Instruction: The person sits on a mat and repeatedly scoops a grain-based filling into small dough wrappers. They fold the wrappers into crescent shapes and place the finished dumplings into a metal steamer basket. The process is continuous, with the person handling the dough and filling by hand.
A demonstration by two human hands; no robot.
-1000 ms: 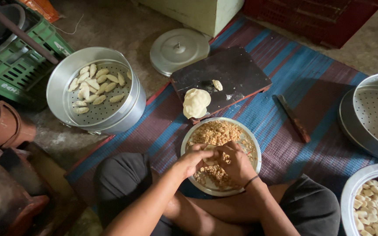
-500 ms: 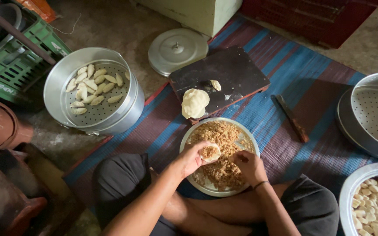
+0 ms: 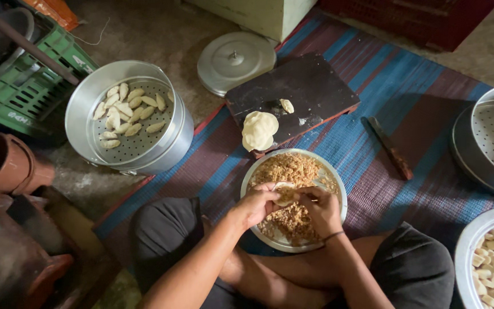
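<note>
Head view: the left hand (image 3: 255,205) cups a small dough wrapper (image 3: 285,194) over the bowl (image 3: 338,197) of brown crumbly filling (image 3: 286,170). Its fingers are curled narrowly around the wrapper's edge. The right hand (image 3: 320,207) meets it from the other side, fingertips pinched close on the wrapper, apparently pressing filling in or closing the seam; I cannot tell which. The wrapper sits between both hands, just above the filling, in front of the crossed legs.

What could go wrong, as I judge it: too much filling would split the thin dough or keep the seam from sealing, and crumbs caught in the edge would leave it open. A loose pinch could let the wrapper drop into the bowl. The dough lump (image 3: 259,130) lies at the near edge of the dark board (image 3: 298,94), almost touching the bowl rim, so a nudge could tip it off. The knife (image 3: 390,149) lies on the mat (image 3: 373,86), apart from the hands.

The steamer (image 3: 130,114) at left holds a few shaped dumplings (image 3: 124,111); its lid (image 3: 235,60) lies beyond the board.

Against the earlier frames: a second ago both hands are down in the filling. Half a second ago the left one is lifted with the wrapper showing and the right is apart, lower. Now they are joined on it. Nothing else has shifted.
</note>
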